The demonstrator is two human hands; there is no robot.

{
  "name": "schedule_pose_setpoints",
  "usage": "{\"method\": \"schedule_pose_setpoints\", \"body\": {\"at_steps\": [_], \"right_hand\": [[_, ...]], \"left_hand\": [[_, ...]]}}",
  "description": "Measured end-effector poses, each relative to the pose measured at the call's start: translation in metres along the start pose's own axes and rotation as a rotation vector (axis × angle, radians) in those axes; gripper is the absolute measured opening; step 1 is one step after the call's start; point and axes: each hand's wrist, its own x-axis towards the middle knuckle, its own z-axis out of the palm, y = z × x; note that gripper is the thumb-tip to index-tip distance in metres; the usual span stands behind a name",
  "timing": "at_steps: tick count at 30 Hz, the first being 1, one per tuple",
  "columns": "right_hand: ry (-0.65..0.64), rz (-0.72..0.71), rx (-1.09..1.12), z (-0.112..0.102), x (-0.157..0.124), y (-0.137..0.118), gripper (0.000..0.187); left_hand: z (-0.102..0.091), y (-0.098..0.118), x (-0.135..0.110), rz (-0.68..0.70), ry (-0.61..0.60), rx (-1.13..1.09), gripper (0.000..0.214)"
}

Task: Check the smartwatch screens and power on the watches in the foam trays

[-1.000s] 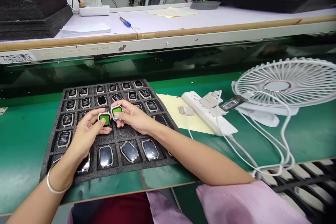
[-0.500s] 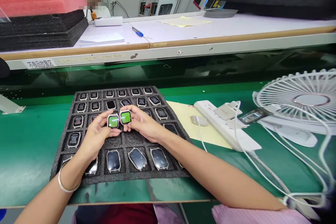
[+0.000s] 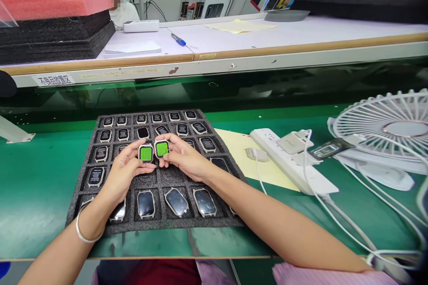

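Note:
My left hand (image 3: 125, 169) grips a smartwatch case without a strap, its screen (image 3: 146, 154) lit green with a grid on it. Close beside it, my right hand (image 3: 180, 156) pinches a second watch case, whose screen (image 3: 162, 148) is also green. Both are held above a black foam tray (image 3: 157, 225) divided into square pockets. Several more strapless watches lie in those pockets, some with white text on dark screens, such as the watch (image 3: 96, 177) at the left. Dark-screened ones, like the watch (image 3: 146, 204), sit in the front row. My hands and forearms cover some pockets.
Right of the tray are a yellow sheet (image 3: 234, 147), a white power strip (image 3: 290, 160) with chargers and cables, and a white fan (image 3: 384, 124). Behind runs a raised shelf (image 3: 234, 46) with foam stacks (image 3: 53, 31) and a blue pen (image 3: 178, 39). A person sits beyond it.
Both screens now show an even green grid instead of a partly pale green picture. The hands keep their hold; the view has shifted slightly.

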Motion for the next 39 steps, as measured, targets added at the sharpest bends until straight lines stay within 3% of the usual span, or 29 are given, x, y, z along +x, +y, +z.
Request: {"method": "schedule_pose_setpoints", "body": {"at_steps": [6, 12, 19, 23, 28, 31, 34, 37, 39], "right_hand": [[0.02, 0.061, 0.077, -0.001, 0.001, 0.001, 0.031], [-0.077, 0.073, 0.168, -0.002, 0.0, 0.004, 0.054], [-0.161, 0.002, 0.075, -0.002, -0.004, 0.004, 0.054], [-0.168, -0.01, 0.068, -0.002, -0.006, 0.0, 0.053], [-0.134, 0.009, 0.029, -0.005, -0.012, -0.009, 0.064], [-0.116, -0.036, -0.151, -0.009, -0.022, -0.012, 0.061], [-0.076, -0.133, -0.579, -0.013, -0.035, -0.009, 0.05], [-0.049, -0.294, -1.024, -0.016, -0.042, -0.002, 0.045], [-0.094, -0.326, -1.184, -0.016, -0.042, 0.0, 0.046]], "left_hand": [[0.0, 0.0, 0.001, -0.009, 0.037, -0.006, 0.054], [-0.002, -0.002, 0.003, 0.12, 0.126, 0.12, 0.057], [-0.007, -0.011, 0.008, 0.241, 0.133, 0.274, 0.043], [-0.007, -0.014, 0.008, 0.289, 0.093, 0.315, 0.048], [-0.008, -0.014, 0.006, 0.205, -0.106, 0.311, 0.065], [-0.014, -0.01, 0.005, 0.235, -0.157, 0.592, 0.05], [-0.021, -0.007, 0.003, 0.378, -0.169, 1.02, 0.038], [-0.025, -0.006, 0.001, 0.424, -0.157, 1.316, 0.041], [-0.026, -0.006, 0.001, 0.417, -0.141, 1.401, 0.047]]}}
